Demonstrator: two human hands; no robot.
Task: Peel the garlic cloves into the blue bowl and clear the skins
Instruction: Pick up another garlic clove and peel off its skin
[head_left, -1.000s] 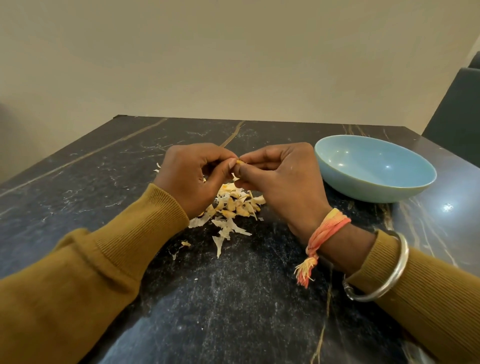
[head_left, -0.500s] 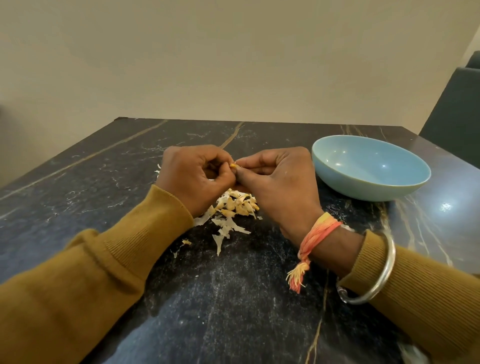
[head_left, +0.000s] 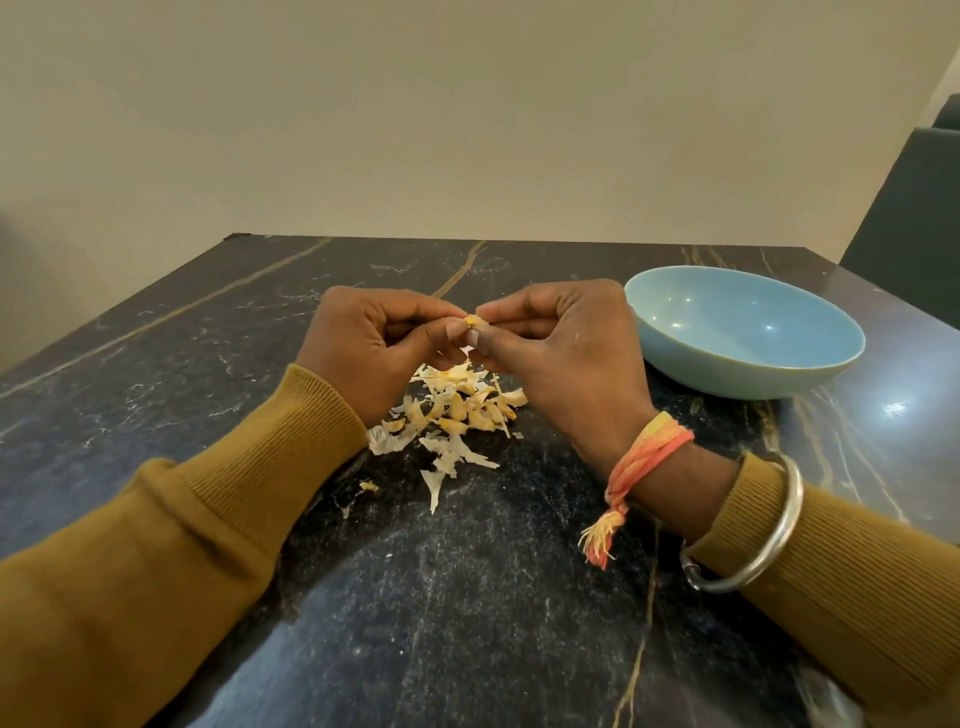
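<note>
Hands: left hand (head_left: 374, 343) and right hand (head_left: 561, 343) both pinching one garlic clove (head_left: 471, 321).
Tip: nick the skin, peel over the skins (head_left: 452, 410); blue bowl (head_left: 748, 364) looks empty.

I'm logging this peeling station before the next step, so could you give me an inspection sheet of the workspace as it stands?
Surface: dark marbled table, pale specks across it.
Job's things: blue bowl at the right, no cloves visible inside; pile of cloves and skins at the centre.
Clutter: loose skin scraps beside the pile.
Hands: left hand and right hand together pinch one garlic clove above the pile; thread band and metal bangle on the right wrist.
Cables: nothing seen.
Surroundings: plain wall behind; dark chair at the right.
</note>
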